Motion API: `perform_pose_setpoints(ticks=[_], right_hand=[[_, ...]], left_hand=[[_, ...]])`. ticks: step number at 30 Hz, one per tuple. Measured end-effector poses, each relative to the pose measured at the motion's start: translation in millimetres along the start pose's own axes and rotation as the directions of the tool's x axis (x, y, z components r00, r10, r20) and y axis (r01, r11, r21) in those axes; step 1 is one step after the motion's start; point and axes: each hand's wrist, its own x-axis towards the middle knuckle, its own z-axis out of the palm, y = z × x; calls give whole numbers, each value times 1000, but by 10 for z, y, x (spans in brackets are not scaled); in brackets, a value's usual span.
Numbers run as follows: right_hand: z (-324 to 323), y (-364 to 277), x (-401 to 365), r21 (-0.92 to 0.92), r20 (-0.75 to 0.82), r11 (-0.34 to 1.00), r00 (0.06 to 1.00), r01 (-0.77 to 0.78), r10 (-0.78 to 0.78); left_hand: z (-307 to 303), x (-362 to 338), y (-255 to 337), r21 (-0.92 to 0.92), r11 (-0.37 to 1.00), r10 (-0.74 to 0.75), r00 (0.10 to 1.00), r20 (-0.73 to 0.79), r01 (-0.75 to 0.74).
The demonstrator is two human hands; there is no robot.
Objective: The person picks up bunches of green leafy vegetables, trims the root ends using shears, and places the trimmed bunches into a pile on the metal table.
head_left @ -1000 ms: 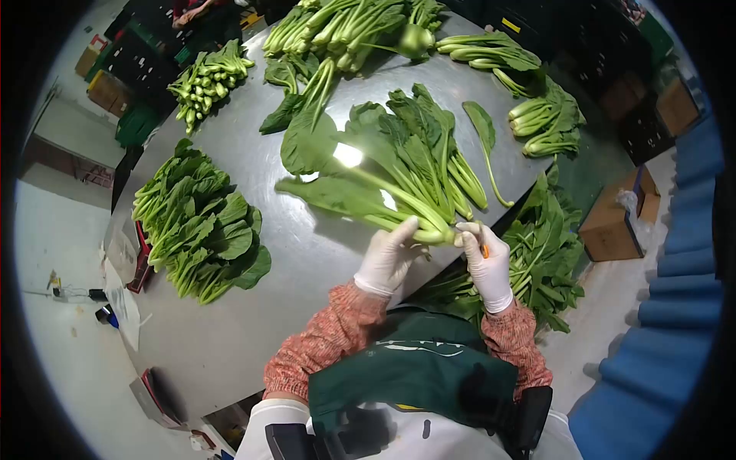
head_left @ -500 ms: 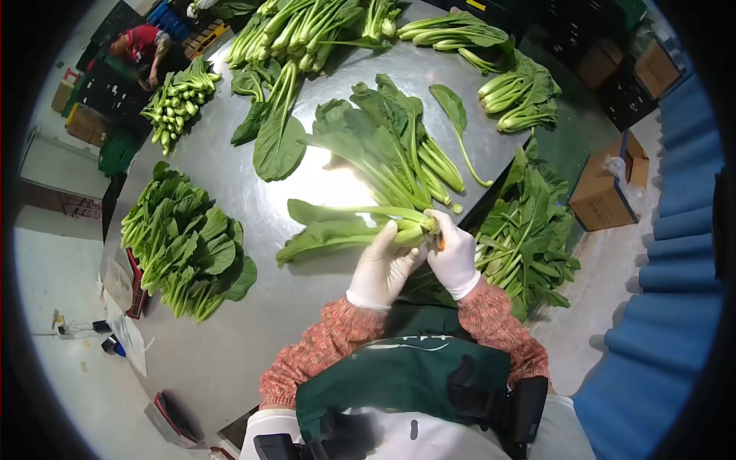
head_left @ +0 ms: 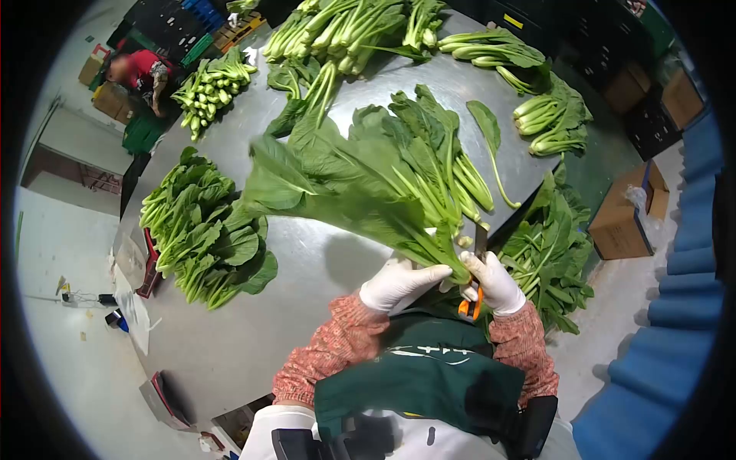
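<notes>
My left hand (head_left: 400, 287), in a white glove, is closed around the stem end of a bunch of choy sum (head_left: 349, 195). Its broad leaves fan out to the upper left, over the steel table. Held in my gloved right hand (head_left: 497, 285) is a knife (head_left: 481, 241) with an orange handle, its blade pointing up and away from me. The right fingertips are right at the cut base of the bunch. Just beyond lie more choy sum stalks (head_left: 437, 157), and a small cut stem end (head_left: 464, 241) sits near the blade.
A heap of greens (head_left: 207, 234) lies at the left of the metal table (head_left: 253, 337); bundles (head_left: 337, 34) line its far edge. More greens (head_left: 544, 253) are piled at my right. A cardboard box (head_left: 625, 218) stands on the floor. Another person (head_left: 142, 73) is at the far left.
The bunch in my left hand now spreads larger, leaves lifted toward the upper left. The knife blade has come into view, pointing upward. The camera view has shifted, moving the table contents rightward.
</notes>
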Motion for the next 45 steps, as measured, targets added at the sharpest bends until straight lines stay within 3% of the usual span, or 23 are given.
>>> perform_pose_setpoints(ticks=[3,5,7,9,11,12,15,17,19,22,23,26,28,29,30,31,34,37,38,39,41,42,45], right_hand=[[86,-11,20,-21,-92,991,987,132,-133],[132,24,36,-173,-153,975,974,139,-166],[231,106,93,-357,-118,887,928,293,-354],[280,79,53,-235,-196,944,940,231,-279],[215,175,57,11,-290,964,923,267,-252],[92,272,81,75,-293,924,894,375,-339],[-59,312,-27,56,-456,833,757,550,-469],[-209,375,-133,18,-569,830,688,558,-450],[-499,592,-179,-15,-692,853,610,522,-386],[-896,938,-257,322,-754,898,654,300,51],[-818,923,-260,307,-729,931,678,198,96],[-551,819,-157,44,-587,999,810,11,17],[-380,749,85,-236,-544,970,821,49,-174],[-304,697,250,-392,-507,919,821,52,-263],[-314,758,471,-753,-278,620,750,218,-600],[-212,662,592,-938,-137,324,723,126,-677],[6,567,928,-978,-197,45,830,-203,-522],[-309,700,1212,-981,-189,74,793,-181,-579],[-342,710,1217,-974,-201,214,718,-74,-666],[-337,642,1169,-899,-187,409,712,154,-677],[-125,301,883,-412,-317,902,908,127,-272],[-57,258,799,-314,-283,927,912,205,-298],[177,79,584,-253,-248,936,919,245,-308]], left_hand=[[-205,9,-48,205,979,26,995,-101,-4],[-185,-79,-91,73,997,23,998,-64,-18],[-229,-24,-352,-61,997,35,994,-106,-41],[-303,-28,-359,-103,995,4,991,-132,-18],[-334,-29,-326,-114,993,-5,989,-149,-12],[-341,-37,-330,-104,994,2,987,-159,-19],[-429,-54,-352,-48,998,23,988,-152,-31],[-470,-64,-405,-99,995,14,987,-163,-31],[-551,-92,-436,-123,991,23,982,-189,-47],[-649,-168,-411,-83,994,55,969,-239,-77],[-688,-193,-408,-105,991,53,965,-256,-83],[-747,-250,-431,-244,964,30,959,-284,-102],[-820,-255,-559,-355,920,65,958,-281,-167],[-873,-239,-599,-403,891,97,955,-281,-209],[-880,-216,-614,-421,878,106,951,-290,-227],[-897,-209,-615,-437,871,93,948,-305,-226],[-855,-209,-547,-466,847,84,930,-357,-255],[-933,-224,-554,-446,855,77,917,-392,-263],[-929,-239,-537,-440,854,92,912,-399,-278],[-923,-243,-509,-429,862,77,906,-416,-270],[-914,-236,-500,-414,874,48,893,-447,-254],[-932,-217,-543,-420,873,57,906,-419,-249],[-774,-132,-418,-336,923,29,904,-427,-188]])
